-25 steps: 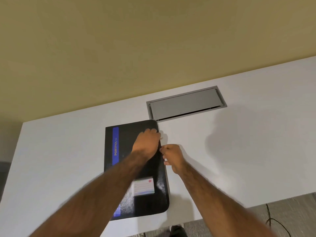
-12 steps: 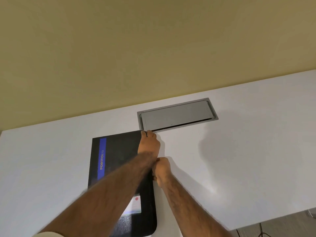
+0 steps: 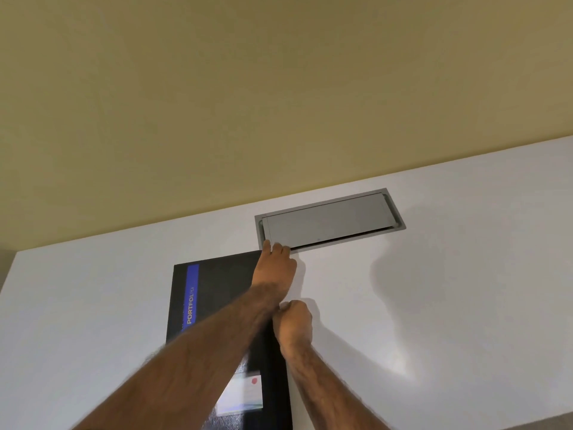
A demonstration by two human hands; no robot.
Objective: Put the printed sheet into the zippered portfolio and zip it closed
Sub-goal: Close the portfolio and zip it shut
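The black zippered portfolio (image 3: pixel 217 293) lies shut on the white table (image 3: pixel 434 305), with a blue title stripe (image 3: pixel 191 293) and a white label card (image 3: pixel 245 395) on its cover. My left hand (image 3: pixel 274 265) presses down on its far right corner, fingers reaching over the edge. My right hand (image 3: pixel 294 321) is a closed fist pinched at the portfolio's right edge; the zipper pull itself is hidden by the fingers. No printed sheet shows anywhere.
A grey metal cable hatch (image 3: pixel 328 221) is set into the table just beyond the portfolio's far corner. A plain yellow wall (image 3: pixel 279 88) rises behind the table. Open white table surface stretches to the right.
My left hand has slid from the cover's upper right area up to the far right corner. My right hand stays pinched at the right edge. The view has tilted upward.
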